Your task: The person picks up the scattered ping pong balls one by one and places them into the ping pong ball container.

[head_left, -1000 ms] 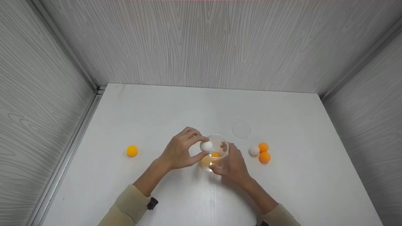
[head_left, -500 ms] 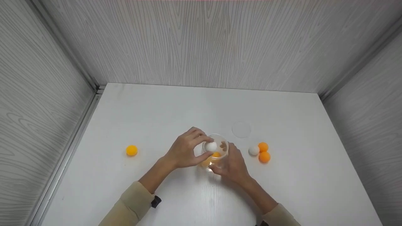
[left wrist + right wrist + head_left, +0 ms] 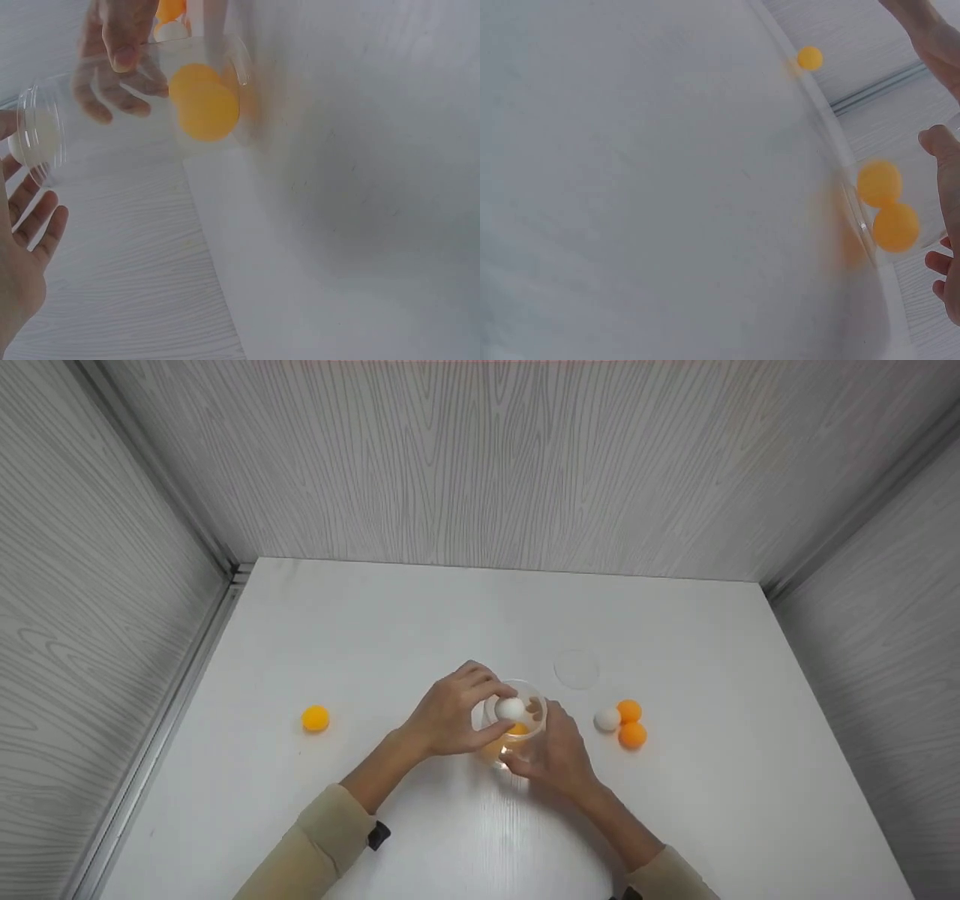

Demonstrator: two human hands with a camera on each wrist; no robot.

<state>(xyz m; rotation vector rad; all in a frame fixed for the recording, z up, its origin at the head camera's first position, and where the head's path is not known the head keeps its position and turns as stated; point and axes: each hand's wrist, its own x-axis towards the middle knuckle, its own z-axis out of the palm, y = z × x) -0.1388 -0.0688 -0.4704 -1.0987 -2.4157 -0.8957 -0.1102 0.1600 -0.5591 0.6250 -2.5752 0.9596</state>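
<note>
A clear plastic jar (image 3: 127,135) stands upright on the white table, and two orange ping-pong balls (image 3: 880,184) lie at its bottom. My right hand (image 3: 559,750) grips the jar's side, thumb at the front and fingers round the back. Between thumb and fingers of my left hand (image 3: 454,712) is a white ping-pong ball (image 3: 510,709), pinched right at the jar's open mouth. Through the wall in the left wrist view the white ball shows beside the rim.
Right of the jar, a white ball (image 3: 607,720) and two orange balls (image 3: 632,735) sit together. One yellow-orange ball (image 3: 315,718) is alone at the left. A clear round lid (image 3: 577,669) lies behind the jar to the right. Grey wood-grain panels (image 3: 480,465) enclose the table.
My left hand has moved right with the white ball, from the jar's left rim to over its mouth. The right hand and jar have stayed put.
</note>
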